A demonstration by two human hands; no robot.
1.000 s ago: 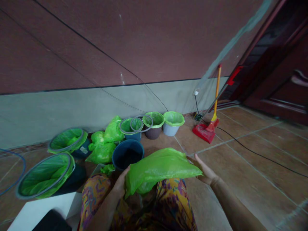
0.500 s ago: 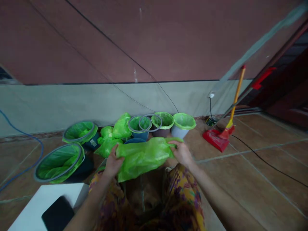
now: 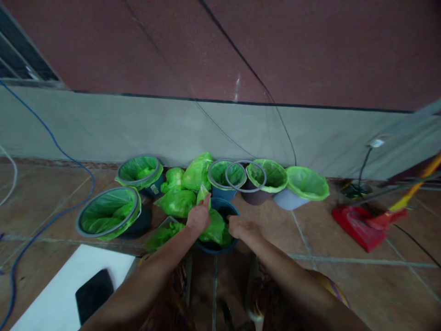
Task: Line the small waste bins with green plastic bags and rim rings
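A small pale label is borne on the side of the rear-left bin (image 3: 149, 191), its writing too small to be read.

The bag (image 3: 215, 230), green and crumpled, is set partly inside the blue bucket (image 3: 214, 251), between the two hands; the bucket's dark inside is seen at the back right. On its left, the bucket's rim is crowded by filled green bags (image 3: 177, 202). Behind it and to the right, three lined bins (image 3: 257, 197) are lined up near the wall (image 3: 193, 124), a grey ring (image 3: 245, 191) laid across two of them. Bare floor (image 3: 310, 243) is left between the bucket and the red dustpan (image 3: 358, 227). At lower left, the edge of a white box (image 3: 58, 289) is neared by the left forearm.

Both arms are stretched forward and down. The left hand (image 3: 199, 218) is curled on the bag, a strip of which is raised past the fingers. The right hand (image 3: 241, 227) is bent inward over the right rim; whether anything is gripped cannot be told.
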